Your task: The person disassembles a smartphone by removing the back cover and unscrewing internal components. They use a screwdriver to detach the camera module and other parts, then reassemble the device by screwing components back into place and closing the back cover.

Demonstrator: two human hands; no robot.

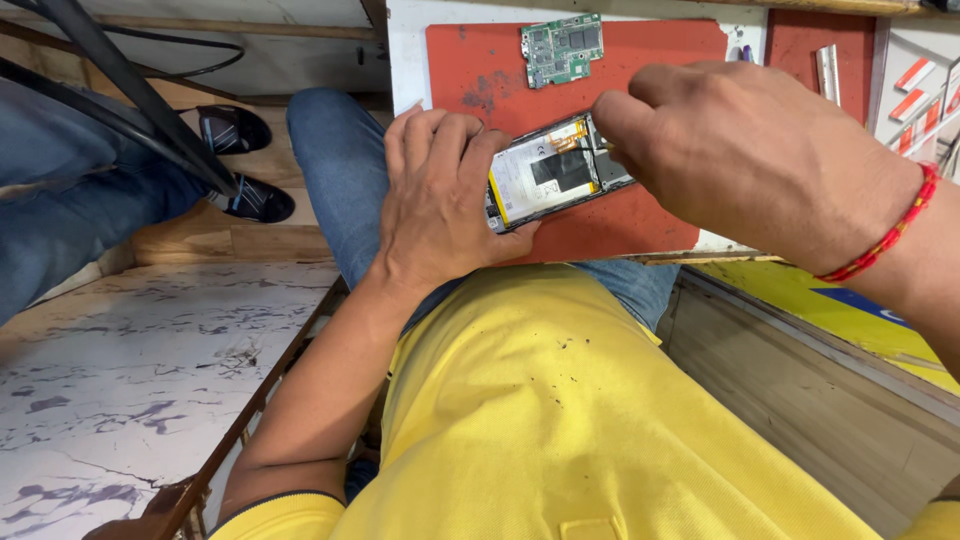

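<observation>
The opened phone [550, 172] lies on the red mat [640, 215] at the near edge of the bench [405, 50], almost over the seated person's lap. Its back cover is already off: the pale battery with its dark label shows plainly, with an orange-gold flex strip at the phone's upper end. A green circuit board [562, 48] lies apart on the mat, at about twelve o'clock from the phone, so by the look of it one board has already come out while the battery remains in the frame. I would judge the work to be partway through, with the body stripped of cover and board but not yet emptied.

The left hand [440, 195] clamps the phone from its nine o'clock side, fingers wrapped over the near end and pressing it to the mat. The right hand [745, 160], with a red thread bracelet [885, 235] on the wrist, comes in from three o'clock, fingers pinched together on a thin tool [607, 147] whose tip meets the phone's upper right corner; what kind of tool it is I cannot tell, for the hand hides nearly all of it.

At the bench's one o'clock end lie a metal strip [829, 72] and some red-and-white packets [915, 85]. Down to the left, on the floor side, another person's jeans and dark shoes [245, 165] show, well apart from the work.
</observation>
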